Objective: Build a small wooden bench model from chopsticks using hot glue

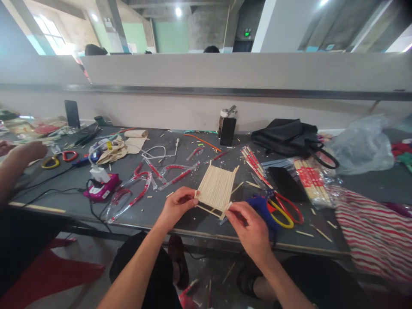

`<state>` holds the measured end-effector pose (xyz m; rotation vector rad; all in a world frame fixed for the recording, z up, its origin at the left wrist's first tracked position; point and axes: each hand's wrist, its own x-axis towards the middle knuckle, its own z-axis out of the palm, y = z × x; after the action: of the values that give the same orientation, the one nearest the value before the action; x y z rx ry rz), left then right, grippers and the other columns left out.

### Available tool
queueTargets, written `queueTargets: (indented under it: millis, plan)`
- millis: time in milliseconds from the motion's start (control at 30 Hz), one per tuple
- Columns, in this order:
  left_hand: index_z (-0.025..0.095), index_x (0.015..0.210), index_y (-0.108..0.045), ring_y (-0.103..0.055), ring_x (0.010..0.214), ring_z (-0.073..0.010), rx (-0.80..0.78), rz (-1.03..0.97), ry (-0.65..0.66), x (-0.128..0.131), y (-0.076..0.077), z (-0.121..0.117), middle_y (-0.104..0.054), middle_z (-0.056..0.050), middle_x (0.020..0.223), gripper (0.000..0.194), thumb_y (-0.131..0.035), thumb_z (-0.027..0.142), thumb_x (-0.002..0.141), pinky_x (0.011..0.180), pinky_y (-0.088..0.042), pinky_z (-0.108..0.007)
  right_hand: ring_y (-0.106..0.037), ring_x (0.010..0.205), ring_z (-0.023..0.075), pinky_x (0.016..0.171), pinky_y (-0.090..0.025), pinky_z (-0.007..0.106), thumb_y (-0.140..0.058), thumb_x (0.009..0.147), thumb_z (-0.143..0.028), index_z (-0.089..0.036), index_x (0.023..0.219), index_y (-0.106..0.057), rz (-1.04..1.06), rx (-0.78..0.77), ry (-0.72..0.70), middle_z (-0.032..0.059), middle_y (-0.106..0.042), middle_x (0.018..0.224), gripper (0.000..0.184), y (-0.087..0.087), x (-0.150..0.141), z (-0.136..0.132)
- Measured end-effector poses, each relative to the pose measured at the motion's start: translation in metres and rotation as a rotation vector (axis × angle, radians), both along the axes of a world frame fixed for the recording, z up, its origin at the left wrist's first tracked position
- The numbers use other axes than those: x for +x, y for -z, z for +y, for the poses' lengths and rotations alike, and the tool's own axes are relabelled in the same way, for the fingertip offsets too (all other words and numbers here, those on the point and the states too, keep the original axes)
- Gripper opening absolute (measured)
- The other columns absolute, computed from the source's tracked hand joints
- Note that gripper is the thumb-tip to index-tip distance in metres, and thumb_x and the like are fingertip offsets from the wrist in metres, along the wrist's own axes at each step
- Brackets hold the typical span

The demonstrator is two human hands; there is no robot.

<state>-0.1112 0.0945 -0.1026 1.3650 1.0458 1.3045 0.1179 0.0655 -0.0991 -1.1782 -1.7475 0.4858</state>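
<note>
A panel of thin wooden sticks [216, 186], laid side by side on a frame of sticks, is between my hands near the table's front edge. My left hand [178, 206] pinches its near left corner with thumb and fingers. At the near right corner, my right hand [249, 223] grips the frame in the same way. Stick ends jut out at the panel's far corners. Just right of my right hand lie scissors with yellow and red handles [285, 210] and a blue tool [260, 208], partly hidden by that hand.
Red-wrapped chopsticks [310, 180], a dark phone [285, 182] and a black bag [283, 137] lie to the right. Plastic wrappers [144, 189] and a magenta power strip [102, 187] with cables are on the left. Another person's arm [19, 159] reaches in at far left.
</note>
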Motion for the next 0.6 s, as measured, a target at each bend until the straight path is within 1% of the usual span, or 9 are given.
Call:
queueTargets:
  millis: [100,233,400,600]
  plan:
    - [0.019,0.087,-0.072,-0.058,0.077,-0.0136,-0.018,0.004,-0.009,0.0,0.0,0.0,-0.063,-0.002,0.086,0.018,-0.077,0.027,0.072,0.073,-0.047,-0.025,-0.063,0.072,0.0181,0.057,-0.05,0.027,-0.056,0.09,-0.029,-0.025,0.088,-0.064,0.002,0.01,0.001,0.0039,-0.065,0.083,0.009,0.001,-0.002,0.0]
    - [0.018,0.089,-0.071,-0.059,0.08,-0.0143,-0.043,-0.017,-0.005,-0.002,0.0,-0.001,-0.065,-0.002,0.087,0.022,-0.078,0.026,0.07,0.075,-0.048,-0.026,-0.063,0.076,0.0183,0.063,-0.051,0.028,-0.055,0.091,-0.027,-0.025,0.087,-0.063,0.011,0.025,-0.016,0.0038,-0.065,0.084,0.009,0.0,-0.004,0.004]
    - [0.019,0.09,-0.069,-0.06,0.083,-0.014,-0.063,-0.053,-0.015,-0.006,-0.001,-0.004,-0.065,-0.001,0.089,0.022,-0.077,0.023,0.07,0.079,-0.048,-0.026,-0.063,0.079,0.0179,0.069,-0.05,0.028,-0.056,0.09,-0.027,-0.023,0.087,-0.063,0.03,0.024,-0.042,0.003,-0.066,0.085,0.008,-0.002,-0.007,0.016]
    - [0.017,0.088,-0.068,-0.058,0.081,-0.0126,-0.044,-0.069,-0.005,-0.006,0.0,-0.005,-0.061,0.0,0.088,0.022,-0.078,0.021,0.069,0.077,-0.048,-0.025,-0.064,0.079,0.0177,0.068,-0.051,0.027,-0.058,0.088,-0.03,-0.022,0.087,-0.064,0.049,-0.033,-0.044,0.0027,-0.067,0.086,0.01,0.0,-0.004,0.032]
